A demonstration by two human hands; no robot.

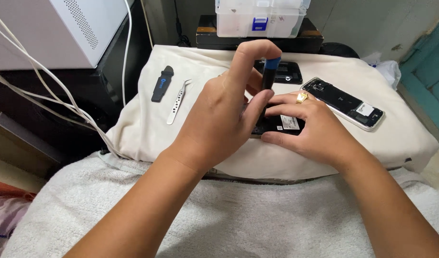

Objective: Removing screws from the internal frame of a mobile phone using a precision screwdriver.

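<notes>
Grey wall behind; teal door at right.

The cream cloth cushion looks soft and matt. The white towel looks fluffy and rough. The thin silver metal tweezers shine. The dark plastic pry tool looks smooth. The clear plastic box looks glossy.

The left hand hides the screwdriver tip and much of the phone.
</notes>
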